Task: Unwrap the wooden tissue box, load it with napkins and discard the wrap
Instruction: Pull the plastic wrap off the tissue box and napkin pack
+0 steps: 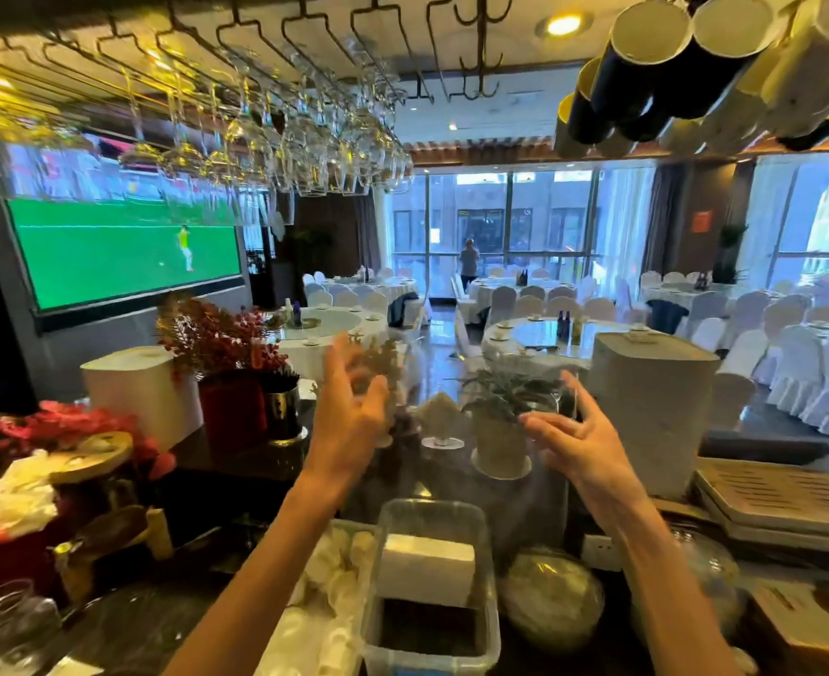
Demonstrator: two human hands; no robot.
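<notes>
Clear tub at the near edge of the worktop has a white napkin block propped over something dark, and there's a plant in a pot further back. Both hands are raised beyond it: the left hand is blurred with curled fingers and the right hand is spread. There's maybe a hazy film between them, but I can't tell if either grip is pinching it or released. Can't pick out the wooden box, and the clutter at the right edge is cut off.
</notes>
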